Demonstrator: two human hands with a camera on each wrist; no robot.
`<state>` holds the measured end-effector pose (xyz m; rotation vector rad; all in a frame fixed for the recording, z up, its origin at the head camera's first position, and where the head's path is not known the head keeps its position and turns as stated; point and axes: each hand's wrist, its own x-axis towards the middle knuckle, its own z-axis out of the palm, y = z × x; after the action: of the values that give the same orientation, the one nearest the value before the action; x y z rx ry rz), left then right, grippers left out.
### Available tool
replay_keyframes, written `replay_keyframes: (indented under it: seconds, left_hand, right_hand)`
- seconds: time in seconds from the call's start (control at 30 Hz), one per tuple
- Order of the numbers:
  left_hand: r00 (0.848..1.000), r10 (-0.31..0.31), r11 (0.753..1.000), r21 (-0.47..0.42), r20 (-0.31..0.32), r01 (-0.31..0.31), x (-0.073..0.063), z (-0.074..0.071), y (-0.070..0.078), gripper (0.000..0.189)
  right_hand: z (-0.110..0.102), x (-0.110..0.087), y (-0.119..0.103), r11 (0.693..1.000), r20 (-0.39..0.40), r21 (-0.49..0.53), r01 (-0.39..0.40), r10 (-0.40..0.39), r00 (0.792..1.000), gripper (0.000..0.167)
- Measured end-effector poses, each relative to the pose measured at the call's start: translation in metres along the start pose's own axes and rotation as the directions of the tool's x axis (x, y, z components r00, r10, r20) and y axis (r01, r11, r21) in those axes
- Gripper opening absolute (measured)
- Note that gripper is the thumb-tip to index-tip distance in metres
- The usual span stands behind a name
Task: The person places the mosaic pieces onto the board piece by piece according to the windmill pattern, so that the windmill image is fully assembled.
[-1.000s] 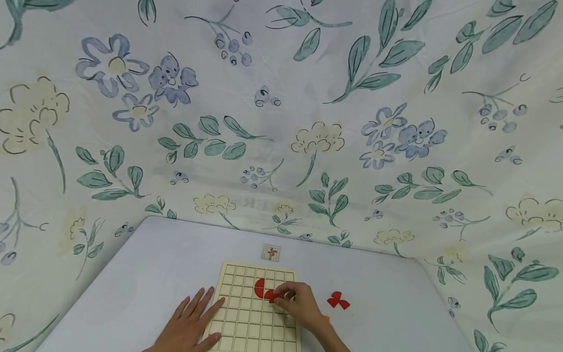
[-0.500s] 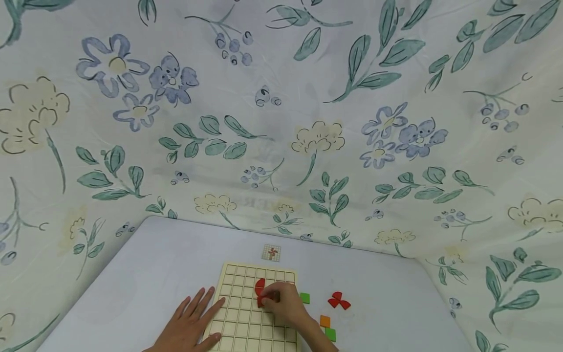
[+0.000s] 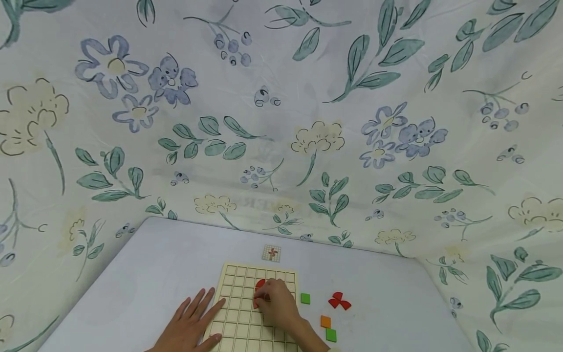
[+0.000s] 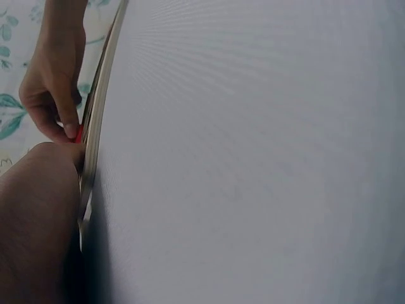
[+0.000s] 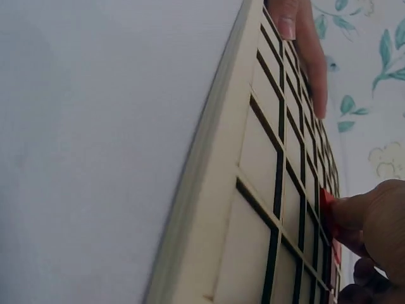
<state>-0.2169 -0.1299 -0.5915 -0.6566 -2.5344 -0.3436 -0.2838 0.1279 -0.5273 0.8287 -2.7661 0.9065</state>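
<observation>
A pale wooden grid board (image 3: 241,330) lies on the white table. My left hand (image 3: 188,320) rests on its left edge with fingers spread. Over the upper middle of the grid, my right hand (image 3: 280,305) pinches a red tile (image 5: 327,208) between thumb and fingers, down at the cells. The fingers hide most of that tile; similar loose red tiles are quarter-circle shaped. Just beyond the fingertips, another red tile (image 3: 260,283) lies in the grid, partly covered by the hand. In the left wrist view, the right hand (image 4: 56,95) shows beside the board's edge.
Right of the board lie a green square tile (image 3: 305,298), an orange square tile (image 3: 325,321) and a second green square (image 3: 331,335). Farther right is a cluster of red quarter-circle tiles (image 3: 337,300). A small pattern card (image 3: 271,253) lies behind the board.
My right hand has moved left across the grid with the red tile, to below the red tiles on the board. The green and orange squares have come into view. My left hand stays put.
</observation>
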Motion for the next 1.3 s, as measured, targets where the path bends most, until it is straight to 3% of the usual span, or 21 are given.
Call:
replay_keyframes:
  seconds: [0.27,0.47,0.8,1.3]
  left_hand:
    - [1.0,0.004,1.0,-0.004,-0.004,-0.004,0.0,-0.001,0.0,0.069]
    - [1.0,-0.01,1.0,0.003,0.006,0.01,0.001,-0.005,0.0,0.07]
    - [0.999,-0.03,1.0,-0.003,0.037,0.03,0.001,-0.003,0.001,0.07]
    - [1.0,-0.003,1.0,0.023,-0.024,0.004,0.001,0.002,0.001,0.071]
  right_hand:
    - [-0.006,-0.008,-0.003,0.999,-0.051,-0.027,0.041,-0.042,0.998,0.007]
    - [-0.007,-0.011,0.004,0.997,-0.045,-0.061,0.046,-0.048,0.998,0.008]
    - [-0.005,-0.012,0.007,0.998,-0.056,-0.031,0.061,-0.062,0.996,0.01]
    - [-0.022,-0.026,0.021,1.0,-0.066,0.024,-0.017,0.019,0.998,0.016]
